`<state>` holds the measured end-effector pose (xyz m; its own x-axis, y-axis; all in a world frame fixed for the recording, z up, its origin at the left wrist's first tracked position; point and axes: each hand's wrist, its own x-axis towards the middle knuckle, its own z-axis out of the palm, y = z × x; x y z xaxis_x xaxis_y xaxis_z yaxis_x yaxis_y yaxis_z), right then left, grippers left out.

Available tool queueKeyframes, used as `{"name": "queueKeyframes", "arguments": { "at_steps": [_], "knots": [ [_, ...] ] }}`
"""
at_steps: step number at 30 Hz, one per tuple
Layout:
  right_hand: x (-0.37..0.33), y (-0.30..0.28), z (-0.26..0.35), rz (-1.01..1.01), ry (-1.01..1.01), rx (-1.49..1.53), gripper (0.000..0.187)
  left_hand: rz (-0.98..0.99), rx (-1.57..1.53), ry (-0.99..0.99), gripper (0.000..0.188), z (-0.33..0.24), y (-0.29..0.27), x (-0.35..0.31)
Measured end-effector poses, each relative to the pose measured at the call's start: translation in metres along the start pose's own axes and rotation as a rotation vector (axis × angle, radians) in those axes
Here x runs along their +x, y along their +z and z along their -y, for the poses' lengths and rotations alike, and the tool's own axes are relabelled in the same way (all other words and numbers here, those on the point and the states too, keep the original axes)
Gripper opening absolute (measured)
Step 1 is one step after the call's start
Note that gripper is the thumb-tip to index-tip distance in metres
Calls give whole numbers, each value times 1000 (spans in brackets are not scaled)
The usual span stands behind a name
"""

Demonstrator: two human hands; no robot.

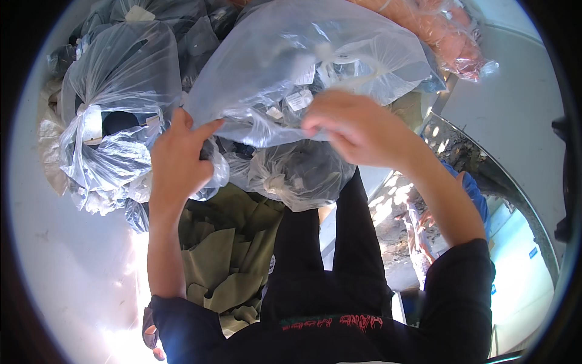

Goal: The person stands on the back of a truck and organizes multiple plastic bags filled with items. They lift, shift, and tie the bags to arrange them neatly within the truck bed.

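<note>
Clear bag, pinched by both hands, above seemingly pale floor.

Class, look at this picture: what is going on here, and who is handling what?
A person is holding up a large clear plastic bag with both hands. The left hand grips its lower left edge and the right hand pinches the bottom edge further right. The bag holds dark items with white tags. Beneath and to the left lie more tied clear bags of dark goods, and olive-green cloth lies heaped on the floor by the person's legs.
</note>
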<state>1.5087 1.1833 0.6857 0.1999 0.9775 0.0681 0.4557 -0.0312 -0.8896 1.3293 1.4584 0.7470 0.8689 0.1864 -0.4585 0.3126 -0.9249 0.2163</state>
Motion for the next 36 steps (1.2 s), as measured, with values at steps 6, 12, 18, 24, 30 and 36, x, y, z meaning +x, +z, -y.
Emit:
{"name": "queueKeyframes", "arguments": {
  "at_steps": [6,12,18,24,30,36],
  "knots": [
    [-1,58,-100,51,-37,-1165,27,-30,124,28,73,-20,-8,-9],
    [-34,26,-114,150,140,-709,8,341,-393,108,109,-34,75,20],
    [-51,-37,-78,261,456,-599,16,485,-266,-107,90,-28,77,-12],
    [-16,-55,-51,135,408,-686,26,269,-260,-143,51,-30,34,-34],
    [17,-83,-57,-247,591,-460,35,182,-167,-70,51,-48,17,-17],
    [39,-105,-101,-842,551,495,11,251,50,89,66,-40,101,94]
  ]
}}
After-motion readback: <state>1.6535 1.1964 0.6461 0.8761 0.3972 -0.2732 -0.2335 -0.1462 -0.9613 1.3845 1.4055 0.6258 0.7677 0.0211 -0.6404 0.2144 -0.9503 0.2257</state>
